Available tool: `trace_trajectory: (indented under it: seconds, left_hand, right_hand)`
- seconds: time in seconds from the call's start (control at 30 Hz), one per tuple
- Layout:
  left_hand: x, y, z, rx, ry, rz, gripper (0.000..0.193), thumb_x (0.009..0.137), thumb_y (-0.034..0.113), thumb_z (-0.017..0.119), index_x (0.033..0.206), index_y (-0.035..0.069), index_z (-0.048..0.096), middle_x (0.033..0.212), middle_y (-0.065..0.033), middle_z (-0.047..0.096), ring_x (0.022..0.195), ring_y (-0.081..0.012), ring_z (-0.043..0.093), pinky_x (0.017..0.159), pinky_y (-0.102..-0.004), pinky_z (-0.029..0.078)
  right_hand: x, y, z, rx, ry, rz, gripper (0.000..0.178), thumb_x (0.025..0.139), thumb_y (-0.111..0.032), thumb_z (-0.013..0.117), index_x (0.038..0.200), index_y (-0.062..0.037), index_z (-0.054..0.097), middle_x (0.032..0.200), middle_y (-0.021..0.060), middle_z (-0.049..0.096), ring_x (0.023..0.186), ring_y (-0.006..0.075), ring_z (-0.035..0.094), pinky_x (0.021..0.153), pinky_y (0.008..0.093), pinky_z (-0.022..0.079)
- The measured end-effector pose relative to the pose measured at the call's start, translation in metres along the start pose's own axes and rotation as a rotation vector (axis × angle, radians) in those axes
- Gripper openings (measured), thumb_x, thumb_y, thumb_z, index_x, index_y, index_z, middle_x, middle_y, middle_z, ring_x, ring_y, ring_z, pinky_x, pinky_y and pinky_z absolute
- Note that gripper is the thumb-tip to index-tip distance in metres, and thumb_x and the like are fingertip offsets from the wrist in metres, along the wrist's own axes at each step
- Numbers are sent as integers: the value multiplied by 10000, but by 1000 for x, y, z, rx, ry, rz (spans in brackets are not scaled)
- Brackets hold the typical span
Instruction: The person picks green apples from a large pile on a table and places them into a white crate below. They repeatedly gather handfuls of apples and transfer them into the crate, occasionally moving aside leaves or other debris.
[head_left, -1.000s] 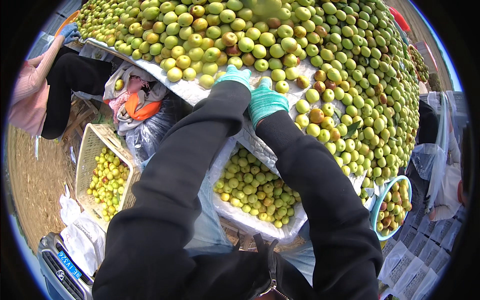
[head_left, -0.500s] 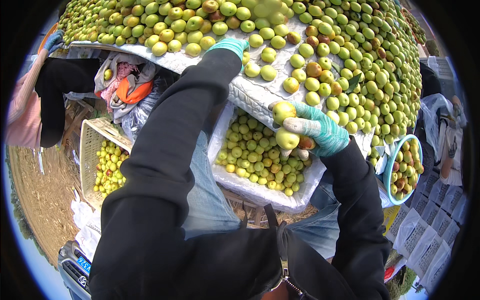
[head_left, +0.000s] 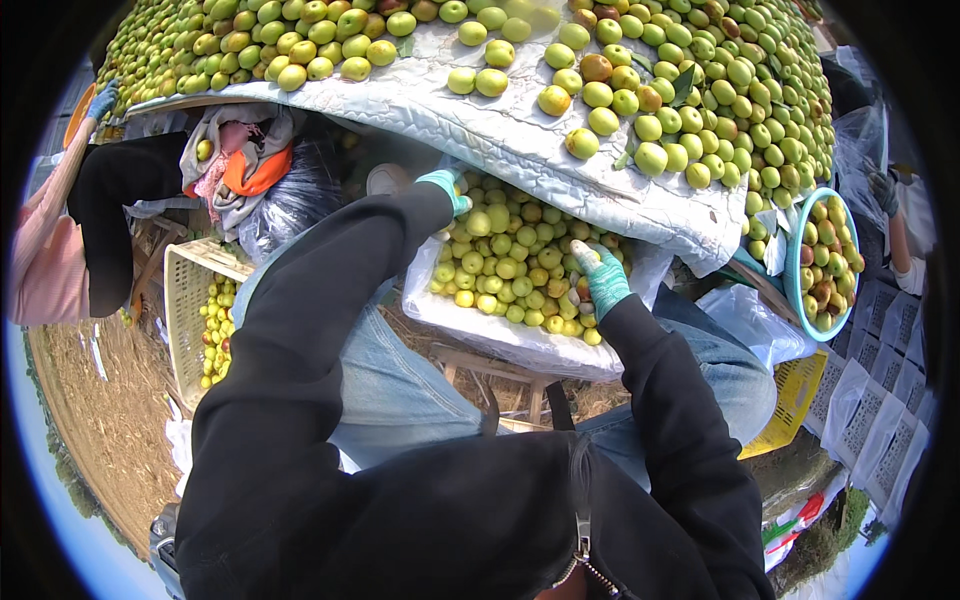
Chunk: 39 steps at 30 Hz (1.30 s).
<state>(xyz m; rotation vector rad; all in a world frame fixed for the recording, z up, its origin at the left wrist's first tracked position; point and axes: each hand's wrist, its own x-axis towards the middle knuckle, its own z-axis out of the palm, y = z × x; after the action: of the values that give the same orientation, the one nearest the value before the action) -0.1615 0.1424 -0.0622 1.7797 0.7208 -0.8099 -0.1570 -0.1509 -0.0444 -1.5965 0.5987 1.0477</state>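
A plastic-lined crate [head_left: 500, 338] full of green jujube-like fruits [head_left: 510, 270] stands between my knees. Over its right side is my right hand [head_left: 604, 282], in a teal glove with a pale thumb; the thumb sticks out, apart from the fingers, low among the fruits. A reddish fruit shows beside those fingers, which are partly hidden. My left hand [head_left: 443, 190], gloved in teal too, is at the crate's far left corner, its fingers mostly out of sight. Above the crate, a quilted white cloth [head_left: 420, 130] covers the sorting table and bears loose fruits [head_left: 492, 82].
A large heap of fruits [head_left: 740, 90] covers the far table. At left stand a cream crate [head_left: 185, 310] and bundled cloths [head_left: 245, 165]; a person in pink [head_left: 55, 265] works there. On the right are a blue-rimmed basket [head_left: 800, 260], a yellow crate [head_left: 785, 400] and another person's gloved hand [head_left: 883, 190].
My left hand has come down from the tabletop fruits to the crate. My right hand, earlier holding several fruits above the crate's edge, has lowered among the fruits inside. The view has shifted.
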Motion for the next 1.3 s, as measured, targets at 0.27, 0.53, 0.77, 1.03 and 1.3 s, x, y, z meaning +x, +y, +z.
trace_trajectory:
  seconds: [0.27,0.53,0.77,1.03,1.3]
  left_hand:
    - [-35,11,20,986,-393,321,363,857,293,664,1144,74,630,1066,-175,658,977,-288,646,870,-337,492]
    - [-26,139,18,864,384,768,517,808,66,617,1309,143,514,1353,-187,423,1183,-341,516,971,-400,456]
    - [-20,155,8,719,225,622,455,837,187,625,1262,72,513,1200,-240,522,1077,-380,567,897,-425,480]
    - [3,180,12,794,269,513,515,905,196,514,1402,135,394,1184,-198,589,1081,-338,588,897,-440,476]
    - [-32,180,-76,845,522,293,346,870,225,585,1171,54,587,985,-172,666,917,-329,644,779,-416,512]
  right_hand:
    - [-37,-3,-56,-972,23,-288,350,887,-266,659,1110,-1,612,983,120,663,825,168,625,762,307,511]
    - [0,-147,25,-1062,397,-1090,469,773,-243,730,1189,-89,580,1349,229,391,1066,358,578,879,420,507]
    - [7,-143,27,-1040,261,-976,188,755,-149,681,924,-68,665,1117,173,537,991,333,595,863,403,503]
    - [10,-204,36,-1340,601,-765,390,816,-280,691,1171,-157,588,1257,172,467,1007,325,618,805,423,536]
    - [12,-237,0,-1052,481,-922,398,819,-286,715,1184,-159,620,1175,141,542,995,322,614,876,377,504]
